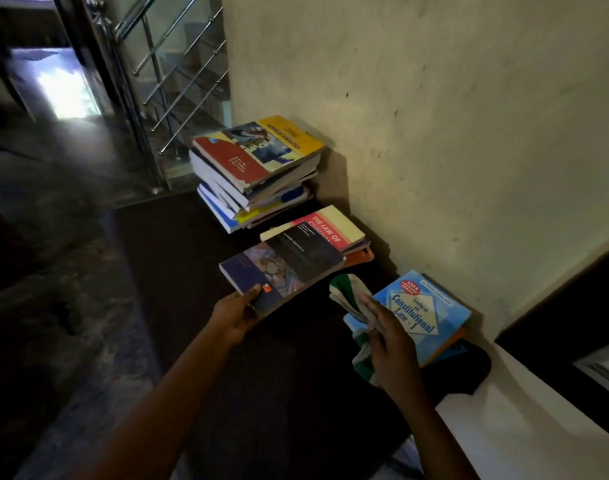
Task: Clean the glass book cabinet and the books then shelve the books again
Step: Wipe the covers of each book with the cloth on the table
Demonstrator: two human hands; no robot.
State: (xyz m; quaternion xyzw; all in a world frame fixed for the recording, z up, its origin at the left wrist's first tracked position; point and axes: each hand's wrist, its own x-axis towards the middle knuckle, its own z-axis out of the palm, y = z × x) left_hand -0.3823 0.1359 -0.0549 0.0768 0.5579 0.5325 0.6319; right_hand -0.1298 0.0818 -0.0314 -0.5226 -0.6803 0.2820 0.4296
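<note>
A dark blue paperback book (pixel 282 268) is gripped at its near corner by the left hand (pixel 235 318), thumb on the cover and fingers curled beneath, and is held tilted over a low pile topped by a red-and-cream law book (pixel 331 226). A crumpled green-and-white cloth (pixel 348 296) is clutched in the curled fingers of the right hand (pixel 389 344), just above a light blue constitutional law book (pixel 431 306) that lies on another low pile. A taller stack of paperbacks (pixel 251 195), crowned by a red-and-yellow cover, is seen farther back. All three piles are set on the dark floor (pixel 178 271) against the cream plaster wall (pixel 434 98). A dark-framed glass panel (pixel 601 368) is cut off at the right edge; its contents cannot be seen.
</note>
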